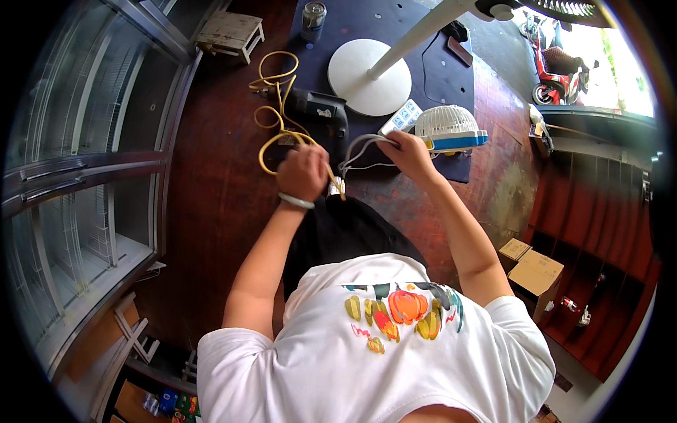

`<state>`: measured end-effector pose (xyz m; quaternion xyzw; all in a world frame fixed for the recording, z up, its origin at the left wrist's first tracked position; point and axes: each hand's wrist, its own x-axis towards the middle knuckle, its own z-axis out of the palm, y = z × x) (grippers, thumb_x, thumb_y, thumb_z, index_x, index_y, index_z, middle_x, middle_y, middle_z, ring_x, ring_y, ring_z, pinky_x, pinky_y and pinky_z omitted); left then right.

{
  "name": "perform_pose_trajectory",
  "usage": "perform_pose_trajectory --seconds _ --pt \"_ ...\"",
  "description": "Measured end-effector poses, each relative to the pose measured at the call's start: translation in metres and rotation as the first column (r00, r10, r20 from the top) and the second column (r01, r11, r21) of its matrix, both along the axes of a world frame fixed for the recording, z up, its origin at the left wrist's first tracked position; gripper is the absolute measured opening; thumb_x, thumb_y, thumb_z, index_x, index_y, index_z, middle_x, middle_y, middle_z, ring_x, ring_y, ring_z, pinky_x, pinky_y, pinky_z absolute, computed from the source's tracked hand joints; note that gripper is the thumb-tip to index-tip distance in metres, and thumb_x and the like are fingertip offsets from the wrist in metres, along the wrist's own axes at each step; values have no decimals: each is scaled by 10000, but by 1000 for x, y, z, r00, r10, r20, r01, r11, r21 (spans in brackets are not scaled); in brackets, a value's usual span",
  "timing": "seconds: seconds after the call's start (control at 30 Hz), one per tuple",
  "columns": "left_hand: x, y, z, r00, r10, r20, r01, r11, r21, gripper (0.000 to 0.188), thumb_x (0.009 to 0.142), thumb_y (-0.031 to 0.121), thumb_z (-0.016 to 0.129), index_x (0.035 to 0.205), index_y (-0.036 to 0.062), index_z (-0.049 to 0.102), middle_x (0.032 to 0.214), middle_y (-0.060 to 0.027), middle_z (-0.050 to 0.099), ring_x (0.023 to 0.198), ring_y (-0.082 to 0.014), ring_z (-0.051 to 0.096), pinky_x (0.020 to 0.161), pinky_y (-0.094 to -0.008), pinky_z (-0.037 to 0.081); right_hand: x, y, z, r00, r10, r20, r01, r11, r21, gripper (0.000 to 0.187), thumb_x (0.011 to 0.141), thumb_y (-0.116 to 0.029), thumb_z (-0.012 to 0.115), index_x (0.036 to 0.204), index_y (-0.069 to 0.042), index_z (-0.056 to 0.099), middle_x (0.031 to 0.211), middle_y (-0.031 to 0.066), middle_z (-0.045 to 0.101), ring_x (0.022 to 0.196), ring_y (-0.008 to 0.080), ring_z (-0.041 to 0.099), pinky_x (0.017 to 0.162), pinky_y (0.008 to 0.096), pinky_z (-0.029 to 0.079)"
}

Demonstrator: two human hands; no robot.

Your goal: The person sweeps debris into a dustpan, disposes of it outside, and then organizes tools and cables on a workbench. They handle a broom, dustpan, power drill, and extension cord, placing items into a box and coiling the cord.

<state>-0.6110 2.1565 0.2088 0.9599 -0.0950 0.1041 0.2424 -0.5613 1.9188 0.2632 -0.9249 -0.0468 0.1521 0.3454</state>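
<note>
My left hand (pixel 303 173), blurred a little and with a pale bangle at the wrist, is closed in a fist on a yellow cord (pixel 266 161). The cord loops loosely away from it, beside a black power drill (pixel 315 106) lying on a dark mat. Between finger and thumb of my right hand (pixel 410 156) is a grey-white cable (pixel 362 144), bent in an arc toward my lap. A white power strip (pixel 402 117) lies just beyond that hand. Close by on the right is a clear ribbed dome on a blue-and-white base (pixel 451 130).
The round white base (pixel 369 76) of a pedestal fan stands on the dark mat (pixel 352 21), its pole slanting up right. A drink can (pixel 313 21) and a small wooden stool (pixel 231 34) are at the far left. Cardboard boxes (pixel 537 271) sit at right, glass-door cabinets (pixel 77 141) at left.
</note>
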Motion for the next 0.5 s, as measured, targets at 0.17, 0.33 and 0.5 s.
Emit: perform_pose_trajectory --seconds 0.17,0.33,0.5 --pt "-30 -84 -21 918 -286 -274 292 956 -20 253 871 313 532 717 121 588 652 -50 592 539 -222 614 455 -363 471 50 51 -24 978 208 14 -207 976 -68 280 804 -341 596 789 -63 622 717 159 619 727 364 598 649 436 469" --pt "22 -130 -40 536 -221 -815 61 973 -224 364 914 261 382 1157 24 515 1043 -230 615 956 -369 612 774 -480 497 60 89 -19 950 307 53 -301 949 -96 272 810 -332 581 777 -63 608 720 155 624 718 370 596 648 461 470" --pt "57 -122 -63 421 341 -841 -638 770 -8 450 855 303 524 1125 -18 360 1144 -205 413 973 -367 575 850 -472 473 71 87 -19 959 282 -18 -281 950 -135 275 794 -326 584 814 -57 637 748 161 636 737 370 602 665 449 478"
